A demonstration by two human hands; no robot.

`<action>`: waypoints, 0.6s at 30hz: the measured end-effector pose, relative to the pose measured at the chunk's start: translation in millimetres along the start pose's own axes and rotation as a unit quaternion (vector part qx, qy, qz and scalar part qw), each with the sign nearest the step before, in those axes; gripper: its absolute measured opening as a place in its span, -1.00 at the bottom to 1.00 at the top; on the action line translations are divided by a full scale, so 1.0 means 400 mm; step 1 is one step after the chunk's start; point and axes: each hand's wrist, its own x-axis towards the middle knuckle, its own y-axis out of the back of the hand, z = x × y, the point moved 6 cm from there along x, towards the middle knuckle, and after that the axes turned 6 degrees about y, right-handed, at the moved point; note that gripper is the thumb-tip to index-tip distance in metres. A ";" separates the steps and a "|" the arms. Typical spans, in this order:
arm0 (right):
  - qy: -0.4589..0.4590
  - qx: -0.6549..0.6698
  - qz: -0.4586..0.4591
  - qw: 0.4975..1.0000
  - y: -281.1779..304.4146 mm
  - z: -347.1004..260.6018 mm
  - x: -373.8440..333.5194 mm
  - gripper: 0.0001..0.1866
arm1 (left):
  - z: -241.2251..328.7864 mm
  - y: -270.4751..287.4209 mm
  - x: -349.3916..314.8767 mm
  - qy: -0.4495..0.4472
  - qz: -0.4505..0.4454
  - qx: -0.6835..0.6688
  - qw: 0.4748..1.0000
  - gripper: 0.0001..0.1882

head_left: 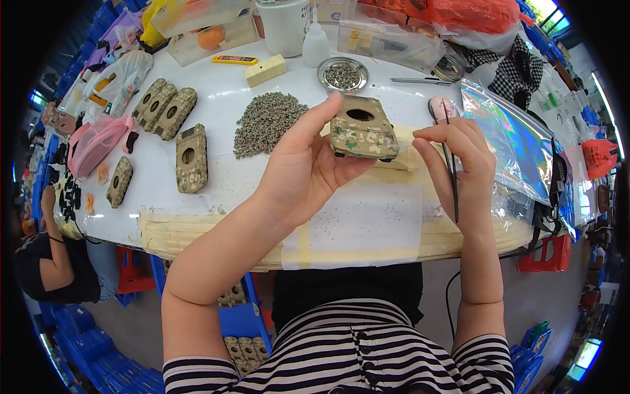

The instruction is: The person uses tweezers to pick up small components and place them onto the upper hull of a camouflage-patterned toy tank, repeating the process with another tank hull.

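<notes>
Head view: camouflage shell held up at frame centre, tweezers beside it.

Left hand [303, 164] grips the shell [363, 129] between thumb and fingers, lifted above the table [216, 177]; the shell's long axis runs roughly left to right, round hole facing the camera; right hand [459, 167] is closed round the tweezers [451, 172], tips pointing down, just right of the shell and not touching it; the left hand is therefore the nearer; a pile of small grey parts [268, 121] lies upper left of the shell; four more shells [172, 134] lie at left.
</notes>
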 end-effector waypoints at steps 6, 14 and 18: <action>-0.005 0.074 0.137 0.988 0.084 -0.044 0.020 -0.92 | -0.003 -0.001 -0.002 0.004 0.007 0.004 1.000 -0.52; -0.108 0.387 0.108 0.909 -0.014 -0.030 0.036 -0.92 | -0.009 -0.006 0.000 0.015 -0.002 0.000 1.000 -0.53; -0.120 0.397 0.074 0.907 -0.024 -0.025 0.035 -0.87 | -0.010 -0.009 -0.005 0.016 -0.012 -0.008 1.000 -0.54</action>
